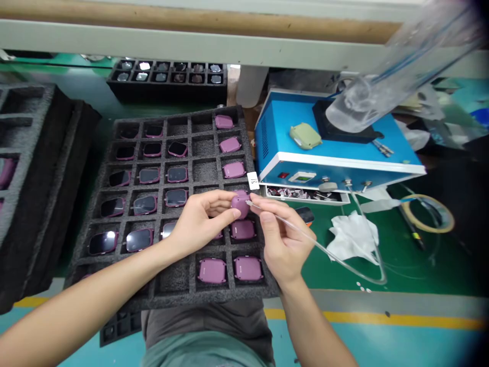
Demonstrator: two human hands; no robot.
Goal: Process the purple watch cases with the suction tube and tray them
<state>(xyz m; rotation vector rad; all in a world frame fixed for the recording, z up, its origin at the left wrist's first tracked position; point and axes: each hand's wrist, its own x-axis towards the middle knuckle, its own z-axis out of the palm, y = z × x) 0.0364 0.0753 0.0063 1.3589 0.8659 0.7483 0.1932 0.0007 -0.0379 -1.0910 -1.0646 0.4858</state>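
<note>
My left hand pinches a purple smartwatch case between thumb and fingers, above the right part of the foam tray. Against the right side of that case, my right hand holds a thin clear tube like a pen, with its whitish tip at the case; whether the tip touches cannot be made out. More purple watch cases lie in the tray's right-hand compartments. Dark-screened watches fill many compartments on the left. The fingers partly cover some compartments.
Behind my right hand stands a blue machine with the tube running from its front. A green watch case and a clear plastic cup are on it. Below are a parts drawer, crumpled tissue and a tape roll. Foam trays are stacked left.
</note>
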